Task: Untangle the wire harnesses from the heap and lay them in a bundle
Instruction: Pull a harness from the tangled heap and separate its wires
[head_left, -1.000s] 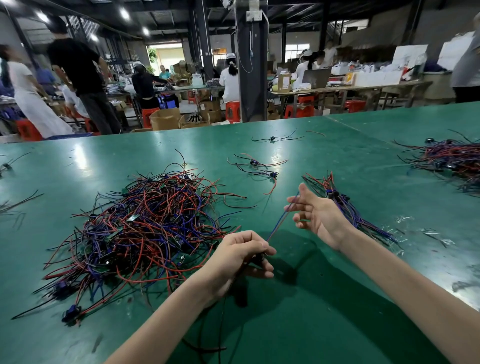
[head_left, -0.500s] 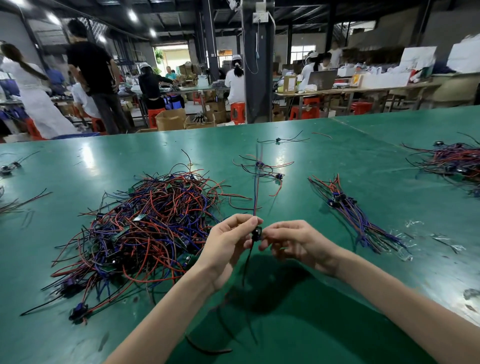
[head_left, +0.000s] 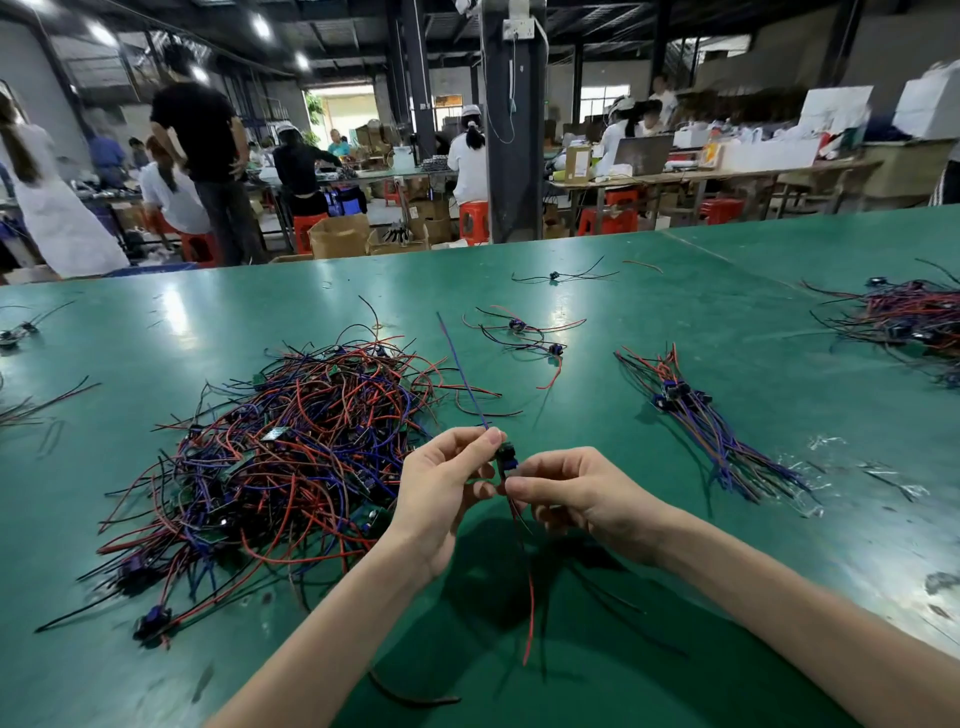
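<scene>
Blue lead (head_left: 462, 374) now leans left, not upright, while fingers of my left hand (head_left: 441, 488) and right hand (head_left: 576, 493) pinch the harness (head_left: 505, 453) at its connector (head_left: 506, 462) over the counter (head_left: 675, 322), between heap (head_left: 291, 457) and bundle (head_left: 711, 431); light, floppy, best held by the connector.

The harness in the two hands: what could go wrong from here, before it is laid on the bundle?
1. The harness, pinched by the left hand and the right hand, lets a red tail hang loose; it may drag or snag.
2. Its blue wire slants up beside the heap and might catch in it.
</scene>
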